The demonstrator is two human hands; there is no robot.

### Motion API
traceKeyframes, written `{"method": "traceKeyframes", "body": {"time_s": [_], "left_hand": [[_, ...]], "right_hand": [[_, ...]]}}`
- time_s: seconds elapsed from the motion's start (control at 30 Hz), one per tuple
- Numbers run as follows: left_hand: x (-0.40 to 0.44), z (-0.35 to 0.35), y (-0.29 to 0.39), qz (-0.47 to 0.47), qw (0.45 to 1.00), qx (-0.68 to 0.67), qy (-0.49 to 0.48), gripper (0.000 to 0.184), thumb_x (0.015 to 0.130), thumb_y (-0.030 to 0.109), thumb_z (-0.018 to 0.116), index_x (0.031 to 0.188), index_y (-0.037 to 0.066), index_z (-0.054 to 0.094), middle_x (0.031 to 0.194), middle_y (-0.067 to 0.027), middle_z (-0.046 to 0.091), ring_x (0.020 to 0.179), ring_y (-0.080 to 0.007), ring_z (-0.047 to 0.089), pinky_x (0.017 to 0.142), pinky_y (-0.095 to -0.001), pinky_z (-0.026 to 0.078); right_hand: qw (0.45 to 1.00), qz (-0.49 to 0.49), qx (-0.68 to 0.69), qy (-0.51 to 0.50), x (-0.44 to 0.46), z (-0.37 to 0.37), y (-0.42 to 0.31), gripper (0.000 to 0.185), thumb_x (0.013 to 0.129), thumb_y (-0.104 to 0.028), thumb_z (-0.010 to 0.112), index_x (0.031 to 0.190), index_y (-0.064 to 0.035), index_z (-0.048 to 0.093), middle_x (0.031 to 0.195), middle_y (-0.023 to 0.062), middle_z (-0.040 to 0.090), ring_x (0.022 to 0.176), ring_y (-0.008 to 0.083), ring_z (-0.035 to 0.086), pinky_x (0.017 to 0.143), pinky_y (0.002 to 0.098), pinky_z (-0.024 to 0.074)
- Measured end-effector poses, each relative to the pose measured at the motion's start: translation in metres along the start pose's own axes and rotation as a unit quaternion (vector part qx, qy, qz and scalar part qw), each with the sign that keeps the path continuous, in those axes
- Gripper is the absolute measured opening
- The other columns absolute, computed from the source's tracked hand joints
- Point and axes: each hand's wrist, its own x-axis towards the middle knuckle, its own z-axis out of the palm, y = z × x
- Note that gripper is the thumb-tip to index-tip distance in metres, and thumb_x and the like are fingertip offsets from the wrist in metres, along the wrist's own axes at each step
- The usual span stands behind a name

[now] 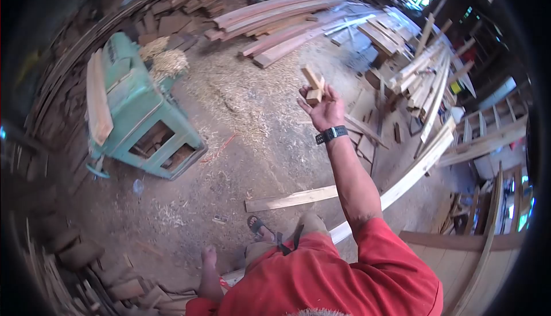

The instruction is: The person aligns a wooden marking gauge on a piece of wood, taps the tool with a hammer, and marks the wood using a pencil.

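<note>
My right hand (326, 109), a dark watch on its wrist, reaches far forward with the palm turned up. Small pale wooden blocks (314, 96) lie at its fingers, one of them sticking up at a slant. The fingers are partly curled around the blocks, and some of their contact is hidden. Down at my left side hangs my left hand (209, 256), small in view and close to no object I can make out. Its fingers are too unclear to read.
A green woodworking machine (146, 106) stands at the left with a board (99, 101) along it. Long planks (281, 14) are stacked ahead, and more timber (427, 83) leans at the right. Shavings (241, 98) cover the floor. One board (293, 199) lies near my feet.
</note>
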Motion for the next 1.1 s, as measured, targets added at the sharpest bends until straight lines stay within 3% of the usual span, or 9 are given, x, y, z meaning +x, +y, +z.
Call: {"method": "traceKeyframes", "body": {"time_s": [0.1,0.17,0.2,0.37,0.57,0.87,0.93,1.07,1.1], "left_hand": [[0.057,-0.042,0.055,-0.010,0.996,-0.076,-0.038,0.031,0.099,0.029,0.062,0.110,0.004,0.078,0.095,-0.0162,0.077,0.093,-0.0264,0.072,0.084,-0.0428,0.056],[0.101,-0.038,0.079,0.108,0.987,-0.116,0.014,0.033,0.101,0.027,0.063,0.118,0.002,0.075,0.104,-0.0133,0.076,0.096,-0.0213,0.072,0.086,-0.0360,0.056],[0.109,-0.037,0.095,0.112,0.987,-0.111,0.009,0.033,0.101,0.027,0.063,0.118,0.002,0.075,0.104,-0.0133,0.076,0.096,-0.0213,0.072,0.086,-0.0360,0.056],[0.107,-0.008,0.194,0.091,0.979,-0.128,-0.127,0.040,0.106,0.027,0.062,0.135,0.000,0.065,0.126,-0.0157,0.072,0.108,-0.0254,0.071,0.092,-0.0360,0.056],[0.057,0.004,0.376,0.064,0.762,-0.507,-0.398,0.076,0.109,0.060,0.042,0.160,0.003,0.035,0.165,-0.0209,0.039,0.150,-0.0360,0.043,0.120,-0.0540,0.040],[0.124,0.004,0.648,0.122,0.632,-0.559,-0.523,0.085,0.106,0.068,0.042,0.159,0.002,0.035,0.166,-0.0226,0.037,0.154,-0.0370,0.038,0.125,-0.0532,0.034],[0.138,0.017,0.703,0.068,0.497,-0.665,-0.554,0.088,0.104,0.070,0.042,0.159,0.002,0.036,0.167,-0.0231,0.036,0.154,-0.0369,0.036,0.125,-0.0527,0.033],[0.174,0.037,0.803,0.094,0.575,-0.631,-0.512,0.087,0.105,0.069,0.043,0.160,0.002,0.035,0.167,-0.0225,0.035,0.154,-0.0367,0.037,0.124,-0.0520,0.034],[0.174,0.039,0.821,0.159,0.652,-0.562,-0.484,0.087,0.106,0.069,0.039,0.161,0.002,0.033,0.167,-0.0214,0.036,0.153,-0.0368,0.038,0.124,-0.0513,0.035]], "right_hand": [[1.000,-0.018,0.005,0.014,-0.007,-0.002,0.005,0.049,0.110,-0.045,0.042,0.144,-0.0119,0.051,0.122,0.0168,0.068,0.120,0.0361,0.065,0.109,0.0617,0.0432],[1.000,0.001,0.023,0.002,-0.010,-0.001,0.003,0.050,0.110,-0.046,0.041,0.144,-0.0114,0.052,0.122,0.0164,0.069,0.123,0.0368,0.064,0.111,0.0620,0.0415],[1.000,0.000,0.031,-0.002,-0.010,-0.003,0.003,0.059,0.111,-0.045,0.037,0.155,-0.0055,0.044,0.137,0.0234,0.062,0.131,0.0386,0.060,0.113,0.0602,0.0420],[0.999,-0.001,0.028,0.036,0.005,-0.010,0.009,0.060,0.111,-0.045,0.040,0.154,-0.0037,0.045,0.140,0.0254,0.061,0.132,0.0389,0.060,0.113,0.0579,0.0441],[0.994,0.046,0.102,-0.001,0.046,-0.023,0.035,0.063,0.107,-0.053,0.048,0.148,-0.0044,0.051,0.138,0.0239,0.063,0.123,0.0384,0.066,0.103,0.0564,0.0521],[0.986,0.067,0.152,-0.017,0.186,-0.042,0.038,0.064,0.107,-0.052,0.048,0.147,-0.0019,0.051,0.137,0.0256,0.064,0.124,0.0389,0.065,0.101,0.0548,0.0545],[0.990,0.062,0.126,0.001,0.213,-0.051,0.028,0.058,0.107,-0.046,0.050,0.145,-0.0024,0.053,0.138,0.0240,0.064,0.124,0.0381,0.066,0.099,0.0543,0.0560],[0.995,0.065,0.029,0.075,0.272,-0.074,0.014,0.050,0.108,-0.030,0.054,0.154,-0.0132,0.046,0.141,0.0158,0.065,0.123,0.0338,0.067,0.098,0.0522,0.0568],[0.995,0.057,0.028,0.072,0.280,-0.072,0.008,0.050,0.108,-0.030,0.054,0.154,-0.0132,0.046,0.141,0.0158,0.065,0.123,0.0338,0.067,0.098,0.0522,0.0568]]}}
